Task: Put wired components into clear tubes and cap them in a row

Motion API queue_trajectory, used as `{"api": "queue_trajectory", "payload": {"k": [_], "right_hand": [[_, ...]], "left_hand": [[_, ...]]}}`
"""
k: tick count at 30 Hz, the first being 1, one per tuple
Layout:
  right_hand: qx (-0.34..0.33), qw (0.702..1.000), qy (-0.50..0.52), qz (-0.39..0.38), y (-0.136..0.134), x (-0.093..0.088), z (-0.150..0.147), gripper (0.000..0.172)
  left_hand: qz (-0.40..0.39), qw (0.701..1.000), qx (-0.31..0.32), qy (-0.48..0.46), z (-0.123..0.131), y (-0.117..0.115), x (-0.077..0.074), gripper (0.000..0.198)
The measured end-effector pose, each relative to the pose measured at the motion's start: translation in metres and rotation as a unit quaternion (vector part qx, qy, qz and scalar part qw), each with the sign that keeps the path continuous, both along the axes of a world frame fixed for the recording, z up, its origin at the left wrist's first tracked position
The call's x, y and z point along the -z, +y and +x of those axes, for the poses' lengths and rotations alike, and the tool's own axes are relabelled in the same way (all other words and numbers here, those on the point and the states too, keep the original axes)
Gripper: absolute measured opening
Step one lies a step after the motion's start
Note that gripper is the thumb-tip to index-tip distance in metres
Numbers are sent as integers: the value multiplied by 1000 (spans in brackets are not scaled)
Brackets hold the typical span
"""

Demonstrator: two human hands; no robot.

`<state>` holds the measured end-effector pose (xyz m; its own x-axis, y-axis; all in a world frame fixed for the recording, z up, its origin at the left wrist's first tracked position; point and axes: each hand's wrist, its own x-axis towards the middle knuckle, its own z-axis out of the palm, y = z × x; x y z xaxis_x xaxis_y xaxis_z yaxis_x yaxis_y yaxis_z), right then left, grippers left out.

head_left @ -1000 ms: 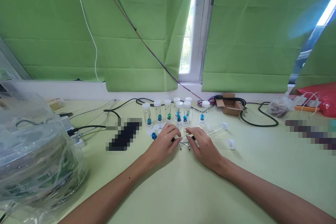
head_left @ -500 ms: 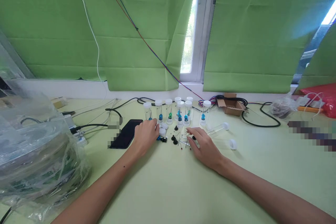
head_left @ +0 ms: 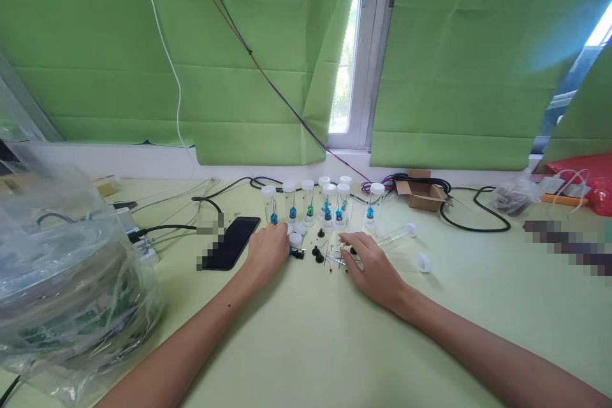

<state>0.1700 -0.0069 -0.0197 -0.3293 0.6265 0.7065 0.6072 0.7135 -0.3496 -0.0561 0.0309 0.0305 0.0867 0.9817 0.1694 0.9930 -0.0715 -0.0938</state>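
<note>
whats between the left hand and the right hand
In the head view, white caps, small black parts and thin metal pieces lie there.

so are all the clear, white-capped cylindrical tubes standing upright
No, one clear, white-capped cylindrical tube lies on its side on the pale green tabletop, just beyond the right hand.

head view | centre: upright white-capped clear tubes (head_left: 308, 199), blue or green pieces (head_left: 310, 211) inside | left of centre: left hand (head_left: 270, 246) beside loose white caps (head_left: 295, 240) | right of centre: right hand (head_left: 371, 262) at thin metal pieces (head_left: 337, 260), near black parts (head_left: 319, 257) | upper half: green blinds (head_left: 258, 99)
</note>
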Motion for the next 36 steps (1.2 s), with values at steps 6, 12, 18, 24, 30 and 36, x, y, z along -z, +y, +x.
{"api": "queue_trajectory", "payload": {"k": [6,12,18,24,30,36], "right_hand": [[1,1000,0,-1,0,1,1,30],[0,1000,-2,5,0,1,0,30],[1,1000,-5,6,0,2,0,29],[-3,1000,-3,8,0,3,1,30],[-3,1000,-9,19,1,2,1,28],[0,1000,-12,28,3,2,1,25]], "left_hand": [[0,1000,2,-5,-1,-1,2,32],[-3,1000,2,-8,-1,-1,3,32],[1,1000,7,-9,0,-2,5,33],[20,1000,3,-8,1,-4,1,34],[96,988,78,-93,9,-9,-5,30],[33,925,311,-217,25,-24,3,31]]}}
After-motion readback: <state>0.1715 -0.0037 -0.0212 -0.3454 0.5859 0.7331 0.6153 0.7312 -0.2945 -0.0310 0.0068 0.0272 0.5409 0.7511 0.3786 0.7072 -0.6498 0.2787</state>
